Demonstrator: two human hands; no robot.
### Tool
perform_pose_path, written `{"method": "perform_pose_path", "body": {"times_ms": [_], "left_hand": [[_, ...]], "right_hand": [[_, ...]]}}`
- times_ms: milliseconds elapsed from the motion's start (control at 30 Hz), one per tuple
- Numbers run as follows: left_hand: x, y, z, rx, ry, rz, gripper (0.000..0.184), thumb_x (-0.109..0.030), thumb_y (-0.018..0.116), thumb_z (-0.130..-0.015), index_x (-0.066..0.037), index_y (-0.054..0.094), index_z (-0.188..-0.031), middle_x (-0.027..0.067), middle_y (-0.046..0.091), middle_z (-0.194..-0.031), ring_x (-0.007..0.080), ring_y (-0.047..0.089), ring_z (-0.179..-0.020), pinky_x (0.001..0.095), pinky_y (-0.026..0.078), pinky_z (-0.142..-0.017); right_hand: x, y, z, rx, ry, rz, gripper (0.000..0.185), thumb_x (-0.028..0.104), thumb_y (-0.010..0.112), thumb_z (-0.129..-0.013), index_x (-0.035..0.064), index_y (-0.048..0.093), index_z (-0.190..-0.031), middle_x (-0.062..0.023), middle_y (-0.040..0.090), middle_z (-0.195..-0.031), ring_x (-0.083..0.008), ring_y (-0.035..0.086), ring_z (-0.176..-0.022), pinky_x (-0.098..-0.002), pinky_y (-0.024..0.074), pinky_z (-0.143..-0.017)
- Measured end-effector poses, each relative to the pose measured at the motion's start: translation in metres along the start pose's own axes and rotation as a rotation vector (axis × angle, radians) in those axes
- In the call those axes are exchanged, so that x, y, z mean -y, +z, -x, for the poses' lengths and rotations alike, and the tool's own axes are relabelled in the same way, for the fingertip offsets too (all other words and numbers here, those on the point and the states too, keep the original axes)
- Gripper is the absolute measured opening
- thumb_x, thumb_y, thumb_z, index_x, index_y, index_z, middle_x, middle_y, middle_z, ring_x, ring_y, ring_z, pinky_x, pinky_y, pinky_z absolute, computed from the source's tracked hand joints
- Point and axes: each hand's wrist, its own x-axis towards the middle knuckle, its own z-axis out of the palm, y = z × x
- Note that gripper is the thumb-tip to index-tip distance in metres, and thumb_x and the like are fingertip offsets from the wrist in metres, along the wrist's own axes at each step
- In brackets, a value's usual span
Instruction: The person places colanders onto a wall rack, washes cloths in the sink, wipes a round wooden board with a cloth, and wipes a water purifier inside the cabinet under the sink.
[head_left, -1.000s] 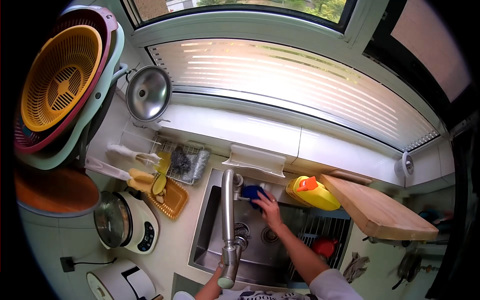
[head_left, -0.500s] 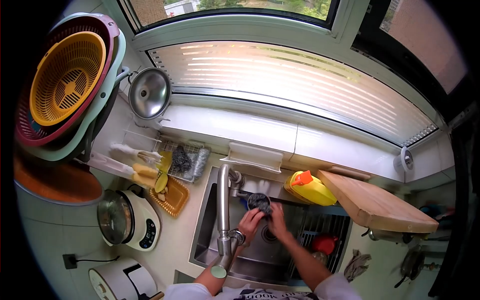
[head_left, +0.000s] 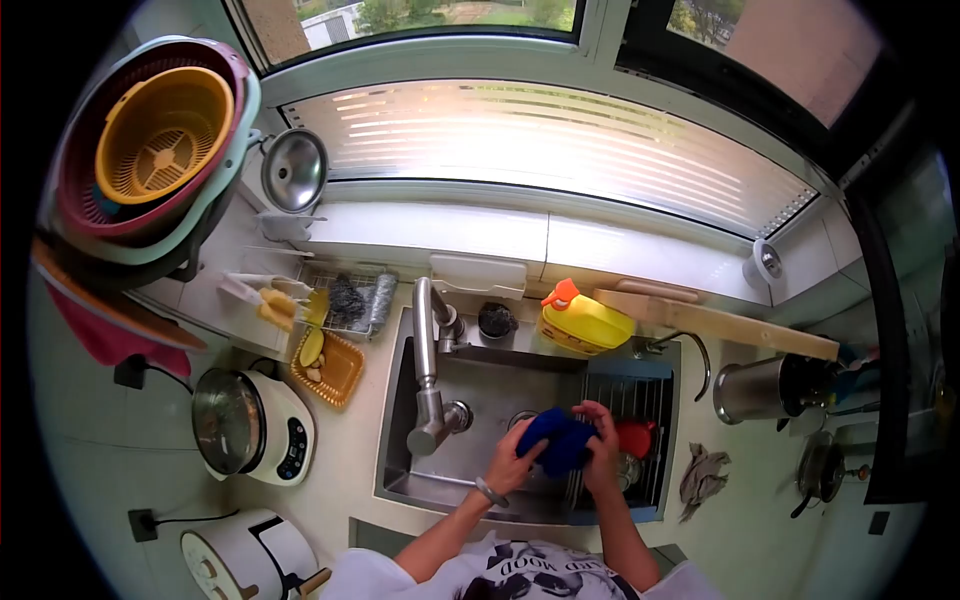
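Over the sink (head_left: 480,375) I hold a bunched dark-blue cloth (head_left: 560,440) in both hands. My left hand (head_left: 512,458) closes on its left side, and a grey band circles that wrist. Around the cloth's right edge curl the fingers of my right hand (head_left: 600,452). Part of the drain is hidden behind the cloth. A small round holder with a dark scourer (head_left: 497,319) stands on the sink's back ledge, between the faucet (head_left: 426,350) and a yellow bottle with an orange cap (head_left: 586,328).
Right of my hands, a red item (head_left: 635,438) rests on the dark drying rack (head_left: 625,392). A crumpled grey rag (head_left: 704,480) lies on the right counter. To the left are a brown tray (head_left: 345,372) and a white cooker (head_left: 285,440). A wooden board (head_left: 720,322) leans behind.
Both hands have left the scourer holder at the back ledge and come toward me, down and right. They now grip the blue cloth. The camera view has shifted slightly.
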Motion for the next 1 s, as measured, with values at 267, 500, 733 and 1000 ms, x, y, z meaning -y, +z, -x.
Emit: {"method": "perform_pose_path", "body": {"times_ms": [267, 500, 733, 1000], "left_hand": [[-0.064, -0.010, 0.047, -0.327, -0.062, -0.011, 0.028, -0.022, 0.052, -0.097, 0.000, 0.056, -0.113, 0.0155, 0.065, -0.092, 0.0232, 0.062, -0.085, 0.0326, 0.047, -0.078], [-0.131, -0.061, 0.081, -0.314, 0.077, -0.128, 0.024, -0.014, 0.058, -0.089, 0.000, 0.059, -0.108, 0.0111, 0.061, -0.093, 0.0250, 0.058, -0.088, 0.0321, 0.045, -0.080], [-0.171, -0.053, 0.098, 0.025, 0.355, -0.832, 0.079, -0.014, 0.069, -0.067, -0.004, 0.036, -0.138, 0.0142, 0.047, -0.132, 0.0329, 0.042, -0.125, 0.0423, 0.028, -0.105], [-0.180, -0.050, 0.077, 0.156, 0.221, -0.226, 0.065, 0.000, 0.072, -0.075, -0.007, 0.044, -0.133, 0.0080, 0.061, -0.105, 0.0150, 0.061, -0.094, 0.0302, 0.047, -0.090]], "right_hand": [[0.005, 0.001, 0.056, 0.140, 0.230, -0.325, 0.025, 0.012, 0.048, -0.083, 0.0035, 0.058, -0.105, -0.0081, 0.061, -0.101, -0.0205, 0.059, -0.095, -0.0328, 0.0465, -0.087], [0.029, -0.009, 0.082, 0.067, 0.141, -0.532, 0.018, 0.020, 0.050, -0.092, 0.0047, 0.058, -0.097, -0.0048, 0.062, -0.088, -0.0164, 0.060, -0.082, -0.0316, 0.0488, -0.076], [0.062, 0.019, 0.105, 0.204, 0.303, -0.736, 0.044, 0.044, 0.038, -0.095, 0.0058, 0.059, -0.103, -0.0091, 0.065, -0.091, -0.0254, 0.064, -0.084, -0.0395, 0.0516, -0.083], [0.081, -0.007, 0.101, 0.209, 0.233, -0.795, 0.030, 0.026, 0.043, -0.087, 0.0057, 0.061, -0.101, -0.0130, 0.065, -0.103, -0.0295, 0.061, -0.097, -0.0416, 0.0499, -0.083]]}}
